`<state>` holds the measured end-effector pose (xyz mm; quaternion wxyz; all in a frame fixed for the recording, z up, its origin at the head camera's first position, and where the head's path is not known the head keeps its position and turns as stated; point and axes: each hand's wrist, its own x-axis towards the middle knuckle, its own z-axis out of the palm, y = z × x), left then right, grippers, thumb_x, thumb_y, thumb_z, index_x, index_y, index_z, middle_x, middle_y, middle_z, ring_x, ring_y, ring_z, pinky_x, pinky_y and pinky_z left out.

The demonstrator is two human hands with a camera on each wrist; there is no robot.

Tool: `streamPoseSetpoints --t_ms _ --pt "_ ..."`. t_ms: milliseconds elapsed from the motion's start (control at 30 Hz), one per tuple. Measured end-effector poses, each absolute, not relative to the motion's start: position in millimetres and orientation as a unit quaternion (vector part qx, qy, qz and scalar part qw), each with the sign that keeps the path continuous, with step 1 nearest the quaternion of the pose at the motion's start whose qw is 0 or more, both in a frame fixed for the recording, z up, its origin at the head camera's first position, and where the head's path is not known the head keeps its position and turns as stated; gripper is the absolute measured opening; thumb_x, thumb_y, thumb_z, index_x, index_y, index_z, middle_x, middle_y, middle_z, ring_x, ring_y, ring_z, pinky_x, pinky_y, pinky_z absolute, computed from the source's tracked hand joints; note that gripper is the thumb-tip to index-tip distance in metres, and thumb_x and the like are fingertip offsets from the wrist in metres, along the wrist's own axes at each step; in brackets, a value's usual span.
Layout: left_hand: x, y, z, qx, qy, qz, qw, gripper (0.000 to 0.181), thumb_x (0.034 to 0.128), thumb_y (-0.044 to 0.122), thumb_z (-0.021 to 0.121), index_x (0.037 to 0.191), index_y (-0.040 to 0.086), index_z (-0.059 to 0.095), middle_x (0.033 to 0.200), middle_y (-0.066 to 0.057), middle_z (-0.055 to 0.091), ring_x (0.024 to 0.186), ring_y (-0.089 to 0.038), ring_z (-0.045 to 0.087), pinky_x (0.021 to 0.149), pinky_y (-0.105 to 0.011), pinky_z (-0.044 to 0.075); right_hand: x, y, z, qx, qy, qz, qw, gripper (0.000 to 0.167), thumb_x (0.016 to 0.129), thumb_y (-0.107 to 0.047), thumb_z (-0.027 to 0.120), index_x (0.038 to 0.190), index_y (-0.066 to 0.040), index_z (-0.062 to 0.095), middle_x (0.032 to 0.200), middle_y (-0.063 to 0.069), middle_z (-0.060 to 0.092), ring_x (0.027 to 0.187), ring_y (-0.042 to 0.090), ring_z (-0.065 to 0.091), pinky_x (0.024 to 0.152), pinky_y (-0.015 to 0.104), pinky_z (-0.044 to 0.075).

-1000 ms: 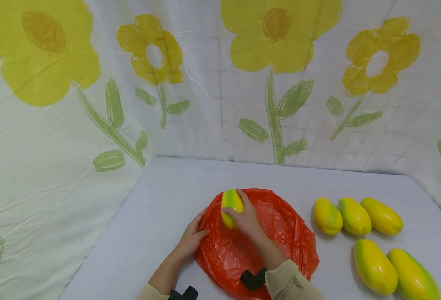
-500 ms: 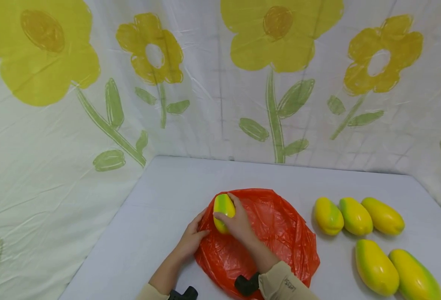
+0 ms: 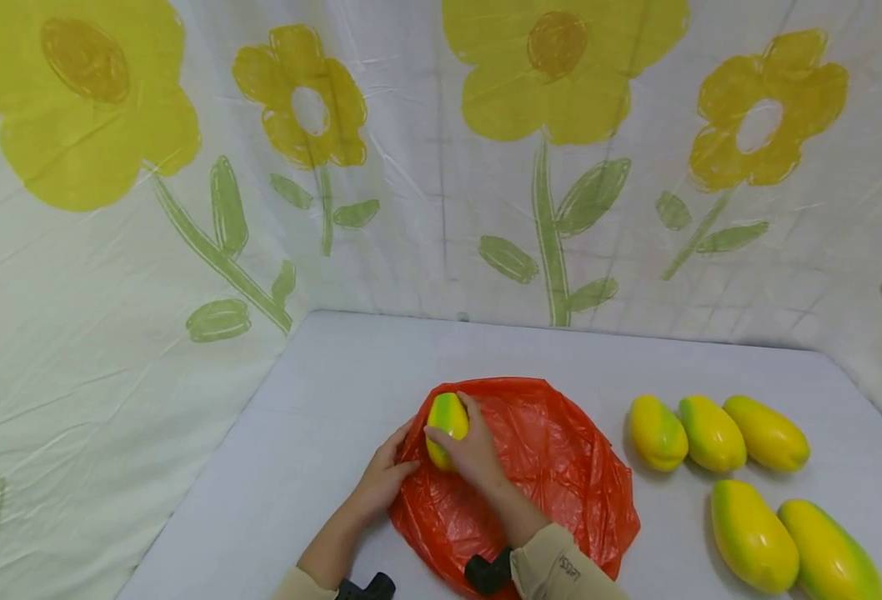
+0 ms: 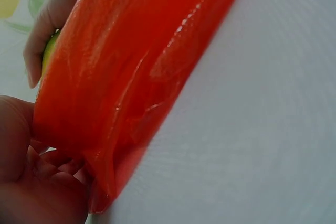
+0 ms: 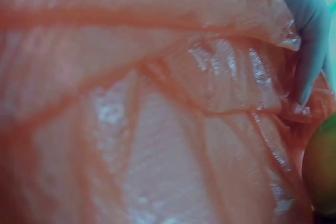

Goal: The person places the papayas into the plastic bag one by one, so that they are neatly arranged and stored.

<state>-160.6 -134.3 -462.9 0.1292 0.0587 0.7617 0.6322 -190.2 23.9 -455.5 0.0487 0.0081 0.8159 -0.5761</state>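
The right hand [image 3: 473,446] holds a yellow and green fruit [image 3: 448,417], with its fingers curled round the sides. The hand hides the fruit's lower right part. The fruit is over the left part of a big red bag [image 3: 561,467], close to the bag's rim. I cannot tell if the fruit touches the bag.

The left hand [image 3: 381,479] pinches the bag's left rim. From above, some of its fingers are hidden behind the red plastic. The left wrist view shows them bent at the bag's edge, but shows just a bit of the fruit. In the right wrist view the fruit is dark and cut off at the side. A hand there looks pale and blurry, and I cannot tell which one it is.

The bag sits in the middle of the white tabletop [image 3: 336,375], well away from the far edge. The tabletop's near edge is cut off.

Toward the right edge are three more fruits [image 3: 711,433] in a row, and two bigger-looking fruits [image 3: 754,537] nearer the front corner. The sleeves [image 3: 568,567] are cut off at the bottom.
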Motion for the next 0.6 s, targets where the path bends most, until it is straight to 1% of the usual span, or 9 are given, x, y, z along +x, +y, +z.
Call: streamPoseSetpoints --t_ms 133,300,500,600 --pt "-161.2 -134.2 -463.3 0.058 0.766 0.627 0.129 0.059 0.0929 0.006 0.044 0.147 0.019 0.026 0.150 -0.015 0.031 0.116 -0.029 0.053 0.082 -0.037 0.056 -188.8 23.6 -459.1 0.004 0.820 -0.570 0.051 0.078 0.079 -0.031 0.072 0.143 -0.016 0.029 0.128 0.011 0.047 0.106 0.027 0.050 0.081 0.044 0.056" --pt "-162.2 -134.0 -464.3 0.053 0.773 0.619 0.127 0.059 0.0922 0.006 0.044 0.147 0.017 0.027 0.149 -0.016 0.032 0.120 -0.031 0.050 0.084 -0.037 0.055 -188.5 23.4 -460.3 0.009 0.814 -0.578 0.057 0.079 0.079 -0.033 0.070 0.144 -0.018 0.027 0.128 0.010 0.046 0.106 0.026 0.050 0.081 0.044 0.056" --pt "-162.5 -134.1 -463.7 0.052 0.775 0.616 0.126 0.059 0.0923 0.006 0.044 0.147 0.017 0.027 0.148 -0.017 0.033 0.111 -0.027 0.056 0.079 -0.036 0.057 -189.9 23.3 -461.4 0.013 0.812 -0.582 0.049 0.079 0.080 -0.033 0.070 0.144 -0.016 0.027 0.130 0.011 0.045 0.107 0.027 0.050 0.083 0.044 0.055" --pt "-162.1 -134.1 -463.2 0.053 0.774 0.618 0.126 0.059 0.0924 0.006 0.045 0.147 0.017 0.027 0.148 -0.017 0.033 0.111 -0.027 0.056 0.079 -0.036 0.057 -190.3 23.2 -461.5 0.013 0.813 -0.580 0.047 0.079 0.080 -0.032 0.070 0.144 -0.015 0.028 0.131 0.011 0.045 0.108 0.027 0.050 0.084 0.045 0.055"
